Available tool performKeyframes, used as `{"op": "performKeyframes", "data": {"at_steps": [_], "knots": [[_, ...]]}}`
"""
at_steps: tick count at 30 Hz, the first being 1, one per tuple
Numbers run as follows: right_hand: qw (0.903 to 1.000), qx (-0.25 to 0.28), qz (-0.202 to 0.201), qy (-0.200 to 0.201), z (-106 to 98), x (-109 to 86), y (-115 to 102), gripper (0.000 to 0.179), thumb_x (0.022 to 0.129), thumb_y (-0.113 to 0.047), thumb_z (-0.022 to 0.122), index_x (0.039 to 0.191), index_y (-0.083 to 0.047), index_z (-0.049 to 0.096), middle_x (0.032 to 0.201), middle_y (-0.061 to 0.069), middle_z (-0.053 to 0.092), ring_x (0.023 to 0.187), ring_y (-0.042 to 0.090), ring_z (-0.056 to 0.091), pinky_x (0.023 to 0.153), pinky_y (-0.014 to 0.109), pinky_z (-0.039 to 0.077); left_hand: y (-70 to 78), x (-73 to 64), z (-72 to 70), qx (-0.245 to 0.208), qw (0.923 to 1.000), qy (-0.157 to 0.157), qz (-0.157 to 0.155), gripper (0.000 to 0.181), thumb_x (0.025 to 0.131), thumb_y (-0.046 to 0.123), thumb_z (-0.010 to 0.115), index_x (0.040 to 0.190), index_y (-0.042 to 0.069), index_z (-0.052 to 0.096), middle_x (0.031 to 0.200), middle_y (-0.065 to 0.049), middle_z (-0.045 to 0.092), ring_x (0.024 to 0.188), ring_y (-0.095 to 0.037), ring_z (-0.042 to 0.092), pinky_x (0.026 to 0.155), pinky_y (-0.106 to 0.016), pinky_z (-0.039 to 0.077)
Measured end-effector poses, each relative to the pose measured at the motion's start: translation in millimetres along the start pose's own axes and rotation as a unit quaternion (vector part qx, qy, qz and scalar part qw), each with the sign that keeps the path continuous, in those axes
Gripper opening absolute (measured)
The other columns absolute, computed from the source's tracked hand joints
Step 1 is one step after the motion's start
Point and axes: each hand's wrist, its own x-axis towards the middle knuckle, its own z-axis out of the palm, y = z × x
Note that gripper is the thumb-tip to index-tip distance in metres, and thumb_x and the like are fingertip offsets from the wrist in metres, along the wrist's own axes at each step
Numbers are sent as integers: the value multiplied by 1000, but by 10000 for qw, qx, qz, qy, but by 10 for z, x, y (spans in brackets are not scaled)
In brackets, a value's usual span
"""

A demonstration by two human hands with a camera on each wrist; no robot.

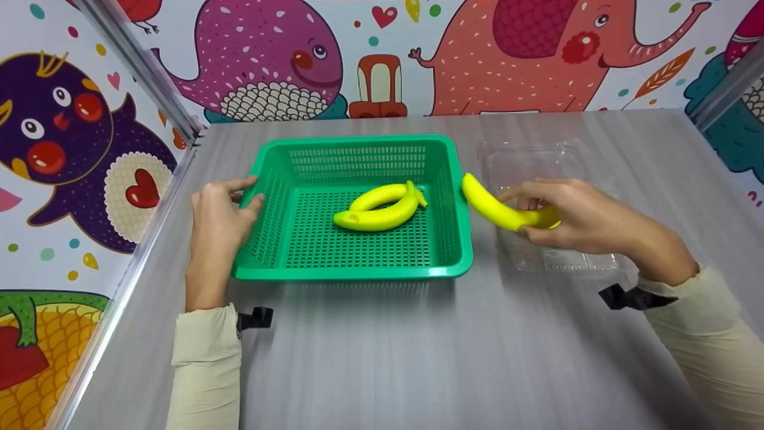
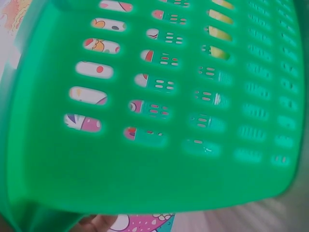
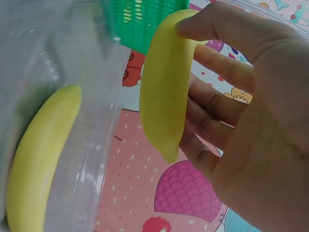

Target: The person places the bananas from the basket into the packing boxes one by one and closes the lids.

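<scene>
A green plastic basket [image 1: 364, 273] stands on the table with two yellow bananas [image 1: 382, 218] lying inside, one against the other. My left hand [image 1: 218, 224] grips the basket's left rim; in the left wrist view the basket wall hides most of it, and only some fingers [image 2: 96, 223] show below. Between thumb and fingers, my right hand [image 1: 573, 215] pinches another banana [image 1: 492, 206], held just right of the basket's right rim. Behind and below that hand is a clear plastic box [image 1: 528, 161]. One more banana [image 3: 43, 159] lies in the box in the right wrist view.
Grey wood-look table [image 1: 382, 358] extends in front of the basket. Printed cartoon panels [image 1: 382, 36] close off the back and left sides, with a metal frame post [image 1: 143, 71] at the back left corner. Dark wrist mounts [image 1: 256, 318] sit on both sleeves.
</scene>
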Motion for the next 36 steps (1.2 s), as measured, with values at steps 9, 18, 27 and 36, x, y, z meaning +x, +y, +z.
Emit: {"op": "performKeyframes", "data": {"at_steps": [9, 18, 27, 36], "knots": [[9998, -53, 162, -50, 8, -175, 185, 54, 87, -8, 88, 137, -23, 73, 104, -5, 71, 94, 16, 62, 75, 21, 58, -10, -11, 4, 51, 9998, 137, 117, 40, 103, 16, 75, 142, 11, 73, 143, -25, 70, 124, -43, 72, 100, -59, 59], [9999, 30, 89, -73, 39, -331, 357, 56, 86, -7, 89, 136, -24, 71, 102, -8, 68, 94, 13, 58, 73, 21, 57, -9, -20, 9, 47, 9999, 93, -7, 40, 104, 18, 73, 144, 12, 71, 143, -24, 70, 124, -41, 71, 97, -56, 59], [9996, 134, 210, -116, 91, -487, 517, 56, 86, -2, 88, 136, -22, 73, 101, -10, 68, 94, 12, 59, 72, 20, 57, 1, 2, 10, 20, 10000, 32, -69, 40, 104, 18, 73, 144, 14, 71, 145, -23, 69, 127, -41, 70, 102, -56, 57], [9956, 54, 778, -527, 92, -569, 543, 50, 89, -7, 86, 135, -21, 73, 108, -5, 71, 97, 17, 61, 77, 21, 57, -2, -5, 12, -9, 9999, 165, 44, 39, 103, 17, 74, 142, 11, 73, 142, -24, 71, 125, -42, 72, 105, -58, 57]]}}
